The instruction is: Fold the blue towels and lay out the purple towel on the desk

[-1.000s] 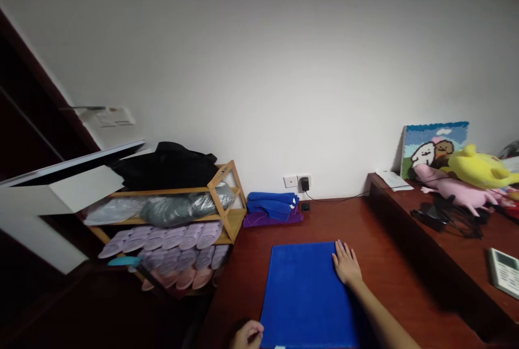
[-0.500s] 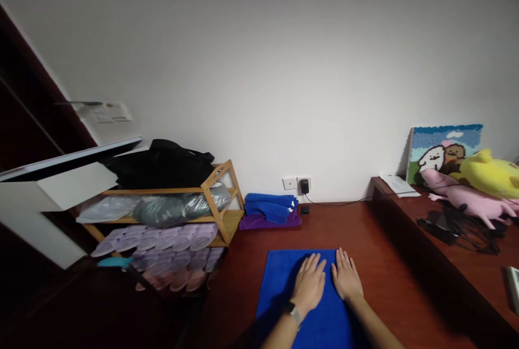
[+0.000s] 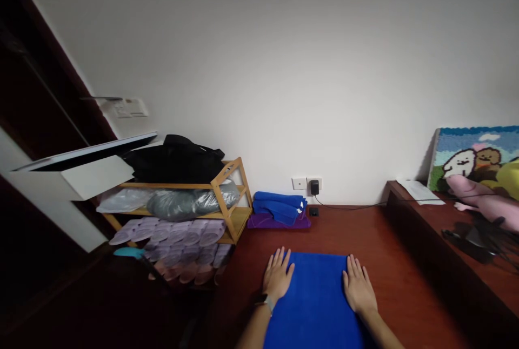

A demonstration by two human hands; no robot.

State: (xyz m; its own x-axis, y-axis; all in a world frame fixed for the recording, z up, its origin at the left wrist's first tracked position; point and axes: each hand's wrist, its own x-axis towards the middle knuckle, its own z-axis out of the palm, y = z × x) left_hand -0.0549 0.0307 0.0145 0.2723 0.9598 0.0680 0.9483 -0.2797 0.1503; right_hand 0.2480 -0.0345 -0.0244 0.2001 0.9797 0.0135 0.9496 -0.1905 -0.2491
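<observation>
A blue towel (image 3: 318, 300) lies spread flat on the reddish-brown wooden table (image 3: 409, 295), its near end cut off by the bottom of the view. My left hand (image 3: 278, 276) rests palm down on the towel's left edge near the far corner, fingers stretched out. It wears a watch at the wrist. On the opposite edge, by the far right corner, my right hand (image 3: 360, 287) lies flat with its fingers extended. Behind the towel, folded blue cloths (image 3: 278, 206) are stacked on a folded purple cloth (image 3: 279, 222) against the wall.
A black plug (image 3: 314, 187) sits in the wall socket, its cable running right. On the raised right surface are a pink plush toy (image 3: 486, 203), a fluffy picture (image 3: 474, 157) and white paper (image 3: 421, 192). A wooden rack (image 3: 233, 203) with slippers and a black bag (image 3: 178, 160) stands left.
My left hand has slid from the towel's middle to its left edge. My right hand remains at the right edge. The whole view has shifted slightly leftward.
</observation>
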